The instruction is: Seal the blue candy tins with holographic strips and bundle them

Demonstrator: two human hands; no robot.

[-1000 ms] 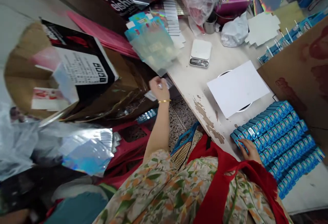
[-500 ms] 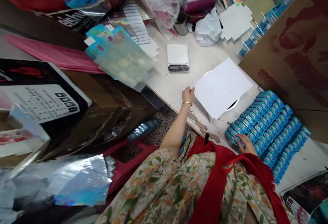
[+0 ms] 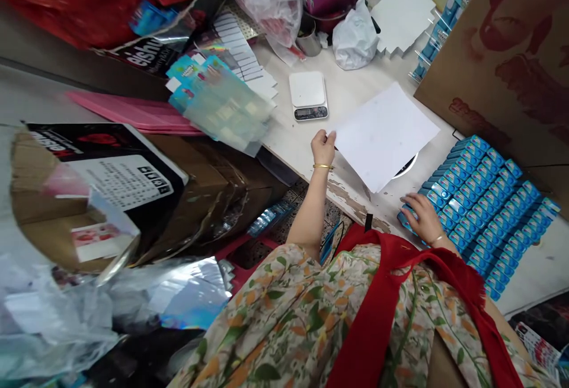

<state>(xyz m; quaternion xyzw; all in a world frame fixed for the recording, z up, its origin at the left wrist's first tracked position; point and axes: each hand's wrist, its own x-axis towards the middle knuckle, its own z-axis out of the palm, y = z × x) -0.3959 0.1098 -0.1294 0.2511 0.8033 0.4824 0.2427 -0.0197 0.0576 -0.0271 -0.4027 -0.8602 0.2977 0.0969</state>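
Observation:
My left hand (image 3: 323, 148) is closed on the left corner of a white paper sheet (image 3: 386, 136), pinched between thumb and fingers. The sheet lies over a round white-rimmed thing (image 3: 406, 167), mostly hidden under it. To the right, my right hand (image 3: 423, 218) rests at the near left end of tightly lined-up rows of small blue boxes (image 3: 482, 198). Its fingers are bent and apart over the end boxes, with the thumb separate; no box is lifted. A small white digital scale (image 3: 307, 92) stands beyond my left hand.
A large cardboard carton (image 3: 502, 68) borders the table's right side. Printed plastic sleeves (image 3: 222, 103) overhang the left edge, above an open carton (image 3: 48, 216). A plastic bag (image 3: 278, 6), crumpled white bag (image 3: 354, 37) and stacked white card (image 3: 402, 18) lie at the back.
The head view has shifted. My left hand keeps its pinch on the sheet's corner. My right hand has moved forward along the end of the blue boxes, its fingers spreading more.

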